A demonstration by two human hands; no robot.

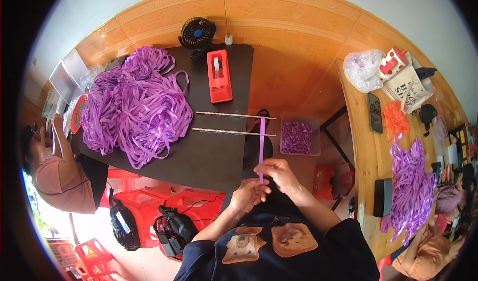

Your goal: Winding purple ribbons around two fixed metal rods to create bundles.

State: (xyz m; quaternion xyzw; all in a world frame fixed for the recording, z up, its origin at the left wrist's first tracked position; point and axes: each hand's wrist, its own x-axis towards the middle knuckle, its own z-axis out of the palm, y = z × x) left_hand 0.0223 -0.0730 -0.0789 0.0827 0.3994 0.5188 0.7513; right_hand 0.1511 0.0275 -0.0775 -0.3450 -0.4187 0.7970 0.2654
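Observation:
A narrow purple ribbon (262, 144) runs from the tips of two thin metal rods with twisted sections back to my hands. The far rod (234, 114) and the near rod (231, 131) lie side by side, their ends jutting past the dark table's right edge. Between thumb and finger, my right hand (281, 176) pinches the ribbon. My left hand (248, 195) is closed at the ribbon's lower end, other fingers loosely curled. Whether the ribbon loops around the rods is too small to tell.
On the dark table (209, 166) lie a heap of purple ribbon (139, 102), a red tape dispenser (219, 77) and a black fan (197, 33). A clear bin (298, 136) of purple pieces stands right. The wooden table (366, 181) bears more ribbon (411, 186). People sit at both sides.

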